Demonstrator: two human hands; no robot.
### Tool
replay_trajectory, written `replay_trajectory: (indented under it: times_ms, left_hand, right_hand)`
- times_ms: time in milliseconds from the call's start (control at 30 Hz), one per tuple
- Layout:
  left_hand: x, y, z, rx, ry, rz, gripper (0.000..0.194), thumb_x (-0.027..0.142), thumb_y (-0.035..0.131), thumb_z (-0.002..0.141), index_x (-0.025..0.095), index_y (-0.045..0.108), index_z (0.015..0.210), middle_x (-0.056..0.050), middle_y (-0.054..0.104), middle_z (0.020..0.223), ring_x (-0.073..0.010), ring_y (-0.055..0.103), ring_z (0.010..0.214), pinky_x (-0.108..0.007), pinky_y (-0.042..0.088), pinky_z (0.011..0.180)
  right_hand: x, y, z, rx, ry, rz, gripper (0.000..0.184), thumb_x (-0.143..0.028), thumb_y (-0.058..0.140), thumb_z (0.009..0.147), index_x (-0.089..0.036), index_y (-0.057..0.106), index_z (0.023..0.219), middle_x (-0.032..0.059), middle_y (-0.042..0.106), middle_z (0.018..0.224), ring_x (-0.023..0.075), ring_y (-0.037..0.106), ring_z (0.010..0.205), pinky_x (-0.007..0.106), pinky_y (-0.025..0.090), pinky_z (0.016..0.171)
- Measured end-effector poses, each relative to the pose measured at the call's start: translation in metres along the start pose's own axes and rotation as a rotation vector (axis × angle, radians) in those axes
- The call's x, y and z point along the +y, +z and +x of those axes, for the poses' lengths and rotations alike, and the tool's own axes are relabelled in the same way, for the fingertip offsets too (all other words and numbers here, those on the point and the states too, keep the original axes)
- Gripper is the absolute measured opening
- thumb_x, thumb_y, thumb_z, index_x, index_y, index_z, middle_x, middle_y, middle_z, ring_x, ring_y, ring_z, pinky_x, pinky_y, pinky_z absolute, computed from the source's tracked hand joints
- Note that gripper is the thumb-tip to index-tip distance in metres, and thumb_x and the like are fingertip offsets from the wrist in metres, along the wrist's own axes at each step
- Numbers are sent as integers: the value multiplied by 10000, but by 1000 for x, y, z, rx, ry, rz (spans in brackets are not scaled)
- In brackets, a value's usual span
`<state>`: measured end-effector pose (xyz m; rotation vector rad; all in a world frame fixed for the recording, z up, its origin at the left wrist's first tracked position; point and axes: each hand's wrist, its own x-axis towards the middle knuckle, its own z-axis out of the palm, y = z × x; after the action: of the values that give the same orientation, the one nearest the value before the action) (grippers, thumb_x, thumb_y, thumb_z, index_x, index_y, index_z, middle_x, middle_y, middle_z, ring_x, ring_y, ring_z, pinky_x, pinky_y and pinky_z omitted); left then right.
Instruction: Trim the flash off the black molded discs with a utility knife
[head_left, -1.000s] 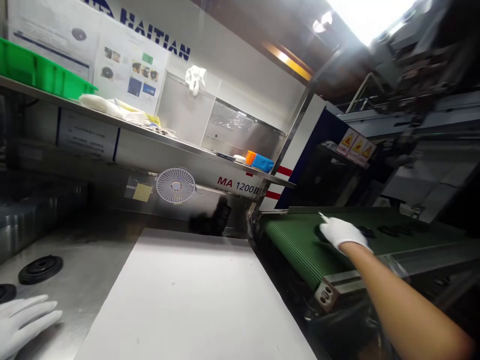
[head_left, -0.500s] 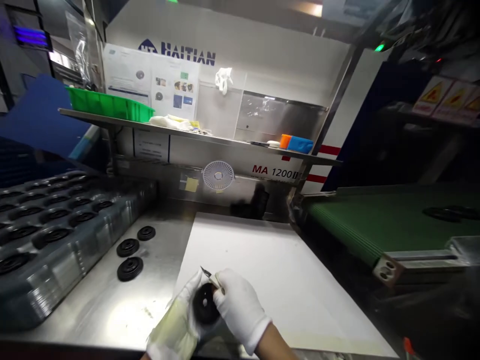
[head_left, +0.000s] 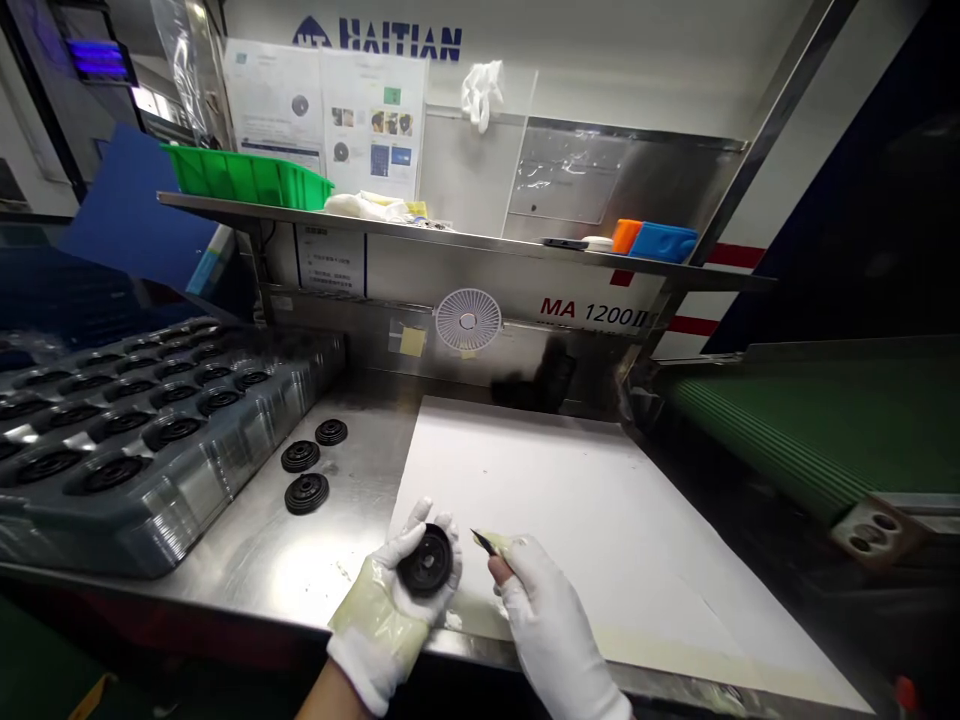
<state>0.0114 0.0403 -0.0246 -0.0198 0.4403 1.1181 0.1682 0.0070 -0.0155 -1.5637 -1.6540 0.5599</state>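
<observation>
My left hand (head_left: 397,600), in a white glove with a yellowish palm patch, holds a round black grooved part (head_left: 426,560) with its face tilted up at me. My gloved right hand (head_left: 544,615) grips a small pointed knife (head_left: 484,542), its dark tip aimed left toward the part but apart from it. A bare fingertip shows through the right glove. Both hands are over the near edge of a white sheet (head_left: 555,500). To the left, three similar black parts (head_left: 306,493) lie on the metal table (head_left: 247,570).
Stacked clear trays (head_left: 225,490) with many black parts stand at left. A green conveyor (head_left: 780,430) runs on the right. Behind are a shelf (head_left: 495,245) with a green bin (head_left: 247,178), a blue-and-orange object (head_left: 660,240), and a small white fan (head_left: 468,321).
My right hand came from the conveyor to the left hand, which now holds a black part. Since half a second ago, the knife hand has drawn slightly right, away from the part. The view swung left.
</observation>
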Motion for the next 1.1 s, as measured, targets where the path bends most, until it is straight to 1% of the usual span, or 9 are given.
replay_trajectory:
  times_ms: [100,167,333,533,633,733,800,967,1100]
  left_hand:
    - [3,-2,2,-23,7,-11,472,82,567,766,228,507,1210,-100,566,1231,-257,527,1141,-424,464,909]
    - [4,-1,1,-21,27,9,405,123,556,787,202,534,1184,-111,585,1203,-266,542,1121,-436,469,904]
    - [-6,5,-6,145,26,186,412,121,625,740,184,569,1143,-99,633,1117,-227,609,1011,-344,516,826]
    - [-12,2,-7,92,204,233,325,159,602,764,176,594,1089,-102,616,1132,-235,581,1052,-351,501,846]
    - [-8,1,-4,91,191,244,270,141,600,734,162,615,1003,-91,647,988,-222,619,933,-352,519,781]
    - [-5,4,0,63,127,180,130,142,600,715,141,618,844,-57,628,786,-191,624,763,-354,528,720]
    - [-4,9,1,58,92,149,63,171,625,717,135,607,766,-42,604,714,-164,606,690,-329,526,695]
    - [-7,15,-1,98,90,152,86,149,644,711,119,622,788,-35,595,689,-132,587,655,-260,518,667]
    - [-9,9,3,29,182,127,97,145,633,723,132,620,818,-22,582,706,-144,596,681,-299,528,730]
  right_hand:
    - [4,0,-7,-101,61,-13,227,-321,347,863,-224,499,725,3,558,666,173,540,623,274,402,584]
    - [1,5,-10,-148,30,-102,246,-338,320,883,-230,483,735,2,570,670,176,532,616,274,380,572]
    - [-10,26,-10,-158,-26,-133,317,-385,269,920,-237,483,739,6,585,685,173,533,620,261,372,568]
    - [-12,27,-11,-172,-13,-61,331,-419,283,916,-236,485,728,-5,571,668,165,511,602,251,359,550]
    - [-9,21,-12,-158,0,-31,328,-421,282,917,-238,470,720,-9,559,663,168,510,616,252,362,565]
    - [-5,19,-14,-139,40,-130,311,-385,292,914,-238,459,697,-5,560,646,175,510,601,260,353,558]
    - [-4,21,-15,-150,22,-197,280,-336,297,916,-240,509,761,5,604,703,183,548,644,267,361,583]
    - [-7,28,-14,-112,-49,-296,247,-245,328,918,-289,542,1033,-3,657,845,192,607,740,272,361,629]
    - [-10,34,-17,-107,-30,-424,192,-216,364,900,-270,548,911,-14,642,753,189,585,644,279,308,561]
